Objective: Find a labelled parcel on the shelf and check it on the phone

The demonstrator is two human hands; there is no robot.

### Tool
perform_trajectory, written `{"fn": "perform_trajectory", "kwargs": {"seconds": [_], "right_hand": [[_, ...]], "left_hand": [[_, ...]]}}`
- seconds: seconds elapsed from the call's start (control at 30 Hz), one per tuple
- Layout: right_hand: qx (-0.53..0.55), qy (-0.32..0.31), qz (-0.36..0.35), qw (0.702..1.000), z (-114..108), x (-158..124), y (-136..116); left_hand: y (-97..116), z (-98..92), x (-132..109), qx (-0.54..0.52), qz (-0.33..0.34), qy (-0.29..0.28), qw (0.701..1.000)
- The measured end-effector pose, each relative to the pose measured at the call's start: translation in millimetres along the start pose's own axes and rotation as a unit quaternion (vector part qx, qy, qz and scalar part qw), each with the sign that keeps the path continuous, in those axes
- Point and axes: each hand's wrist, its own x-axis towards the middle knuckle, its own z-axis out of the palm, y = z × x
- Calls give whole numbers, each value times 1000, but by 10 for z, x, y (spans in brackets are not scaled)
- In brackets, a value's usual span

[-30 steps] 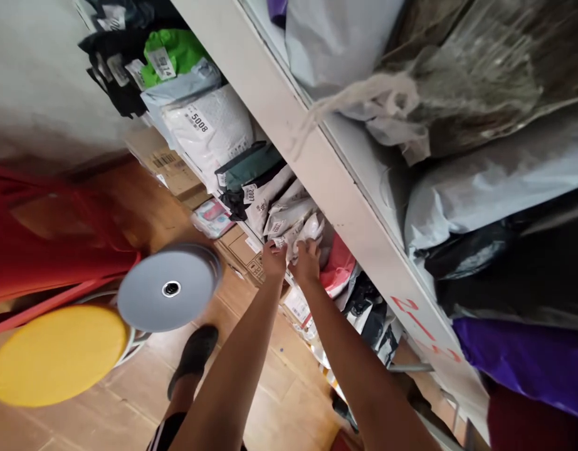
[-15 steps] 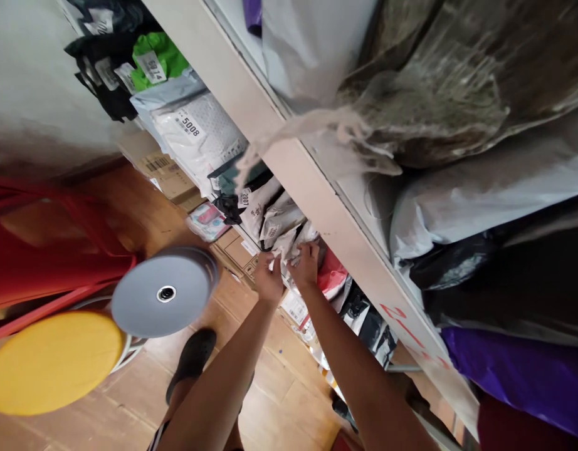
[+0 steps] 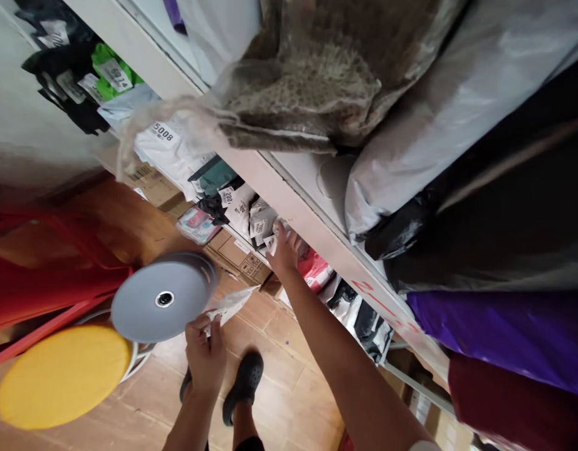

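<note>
Left hand (image 3: pixel 207 354) with packet (image 3: pixel 230 305) now off shelves (image 3: pixel 312 228)

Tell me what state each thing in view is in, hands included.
Left hand, pinching white packet
White packet, held in the air
Right hand, touching small packets, grip unclear
Green bag, labelled
White bag, labelled 5008
Black shoe, worn
Yellow stool, upright
Gray stool, upright

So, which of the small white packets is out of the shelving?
The white packet pinched in the left hand; the other small white packets sit within the shelving.

Hands (image 3: pixel 207 357) apart — left one pinching.
</note>
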Motion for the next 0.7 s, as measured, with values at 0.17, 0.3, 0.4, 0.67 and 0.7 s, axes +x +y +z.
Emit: {"fn": "perform_trajectory", "kwargs": {"seconds": [0.17, 0.3, 0.4, 0.67, 0.7], "right_hand": [[-45, 16, -122, 991, -288, -952, 123], [-19, 157, -38, 987, -423, -1687, 553], [44, 172, 60, 982, -395, -1851, 854], [84, 78, 282, 953, -290, -1088, 939], [97, 76, 300, 946, -314, -1017, 942]], "left_hand": [[-56, 117, -40, -13, 34, -91, 995], [6, 406, 104, 55, 50, -229, 971], [105, 769, 208, 127, 13, -330, 935], [247, 1781, 424, 298, -66, -351, 885], [250, 1827, 454, 306, -64, -349, 884]]}}
